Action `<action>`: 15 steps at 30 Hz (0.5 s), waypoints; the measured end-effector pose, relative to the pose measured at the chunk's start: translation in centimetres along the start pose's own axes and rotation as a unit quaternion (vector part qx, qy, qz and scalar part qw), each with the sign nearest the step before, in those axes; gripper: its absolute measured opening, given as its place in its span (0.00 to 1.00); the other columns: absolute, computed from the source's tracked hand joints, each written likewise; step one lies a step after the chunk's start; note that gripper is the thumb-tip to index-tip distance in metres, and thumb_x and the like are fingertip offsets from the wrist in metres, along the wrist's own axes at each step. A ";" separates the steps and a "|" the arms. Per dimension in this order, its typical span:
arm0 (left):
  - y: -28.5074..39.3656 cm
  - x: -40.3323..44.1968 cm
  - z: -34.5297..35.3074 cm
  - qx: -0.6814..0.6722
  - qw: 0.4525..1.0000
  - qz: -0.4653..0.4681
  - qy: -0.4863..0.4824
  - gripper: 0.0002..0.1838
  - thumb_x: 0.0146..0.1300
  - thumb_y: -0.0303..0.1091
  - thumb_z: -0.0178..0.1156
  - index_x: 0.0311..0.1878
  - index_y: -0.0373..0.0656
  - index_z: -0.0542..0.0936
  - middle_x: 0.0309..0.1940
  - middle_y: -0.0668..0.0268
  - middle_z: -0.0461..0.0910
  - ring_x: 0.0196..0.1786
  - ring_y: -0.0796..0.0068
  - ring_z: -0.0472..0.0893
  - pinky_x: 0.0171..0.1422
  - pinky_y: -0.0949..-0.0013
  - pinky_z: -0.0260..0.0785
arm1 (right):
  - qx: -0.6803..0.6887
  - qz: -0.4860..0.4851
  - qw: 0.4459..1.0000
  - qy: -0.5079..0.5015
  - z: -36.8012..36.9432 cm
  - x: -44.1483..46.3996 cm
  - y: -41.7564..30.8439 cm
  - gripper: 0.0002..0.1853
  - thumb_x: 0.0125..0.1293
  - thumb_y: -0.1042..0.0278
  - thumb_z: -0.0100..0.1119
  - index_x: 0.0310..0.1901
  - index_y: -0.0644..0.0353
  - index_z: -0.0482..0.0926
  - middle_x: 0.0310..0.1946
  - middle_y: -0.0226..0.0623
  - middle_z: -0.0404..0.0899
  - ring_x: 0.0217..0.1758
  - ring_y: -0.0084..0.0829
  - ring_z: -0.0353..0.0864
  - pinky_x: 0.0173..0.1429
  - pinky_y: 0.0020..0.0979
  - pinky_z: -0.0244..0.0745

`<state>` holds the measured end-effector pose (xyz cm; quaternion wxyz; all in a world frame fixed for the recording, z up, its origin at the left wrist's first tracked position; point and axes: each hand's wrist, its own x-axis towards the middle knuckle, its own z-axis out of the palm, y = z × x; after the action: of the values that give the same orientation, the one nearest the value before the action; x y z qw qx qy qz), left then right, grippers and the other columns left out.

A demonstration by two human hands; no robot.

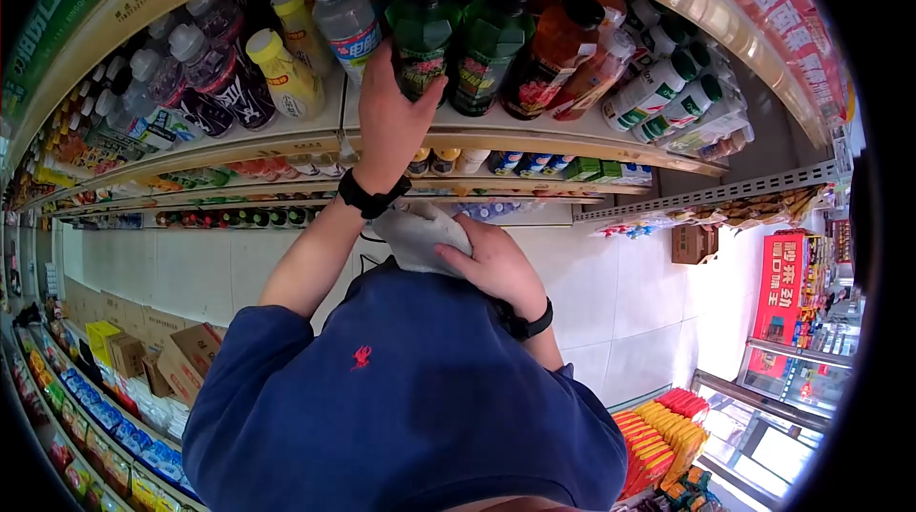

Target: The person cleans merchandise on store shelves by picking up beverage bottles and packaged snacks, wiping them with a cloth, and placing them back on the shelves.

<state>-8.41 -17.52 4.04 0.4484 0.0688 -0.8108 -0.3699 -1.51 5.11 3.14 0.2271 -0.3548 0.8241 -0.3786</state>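
My left hand (393, 116), a dark band at its wrist, reaches up to the shelf. Its fingers lie along the left side of a dark green bottle (422, 30) and its thumb is at the right, spanning the lower part; the fingertips are partly hidden. Just left of them stands a clear bottle (345, 20) with a white cap and a blue and red label. Lower down, close to the chest, my right hand (498, 259) is closed on a folded greyish-white cloth (420, 237). Another green bottle (489, 49) stands to the right of the spanned one.
The shelf (320, 125) also carries yellow bottles (286, 73), dark purple bottles (219, 73), reddish-brown bottles (558, 54) and white bottles with green caps (658, 87). Cardboard boxes (186, 359) are behind at left. Yellow and red packets (658, 440) lie at lower right.
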 end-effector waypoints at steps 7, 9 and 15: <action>0.4 0.1 0.5 0.028 0.999 0.024 0.023 0.38 0.54 0.34 0.78 0.65 0.31 0.70 0.54 0.47 0.79 0.55 0.47 0.80 0.59 0.57 0.73 | -0.011 0.005 1.000 -0.006 -0.3 0.1 -0.2 0.28 0.70 0.51 0.60 0.62 0.66 0.75 0.42 0.59 0.82 0.46 0.59 0.82 0.50 0.49 0.77; 0.6 0.2 0.6 0.040 0.998 0.027 0.027 0.38 0.55 0.35 0.78 0.65 0.31 0.70 0.54 0.46 0.79 0.55 0.46 0.80 0.58 0.56 0.74 | -0.009 0.004 1.000 -0.011 -0.3 0.2 -0.4 0.28 0.70 0.51 0.60 0.62 0.65 0.75 0.42 0.59 0.82 0.46 0.59 0.82 0.50 0.49 0.77; 0.3 0.1 1.3 0.062 0.997 0.017 0.053 0.39 0.54 0.38 0.78 0.65 0.32 0.70 0.52 0.46 0.79 0.53 0.43 0.80 0.55 0.53 0.75 | -0.001 -0.013 1.000 0.006 0.0 0.4 -0.5 0.23 0.69 0.53 0.62 0.54 0.65 0.75 0.39 0.58 0.81 0.44 0.60 0.80 0.47 0.49 0.75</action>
<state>-9.40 -16.65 3.89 0.4919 0.1022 -0.8083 -0.3069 -1.58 4.61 3.51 0.2164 -0.3634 0.8212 -0.3831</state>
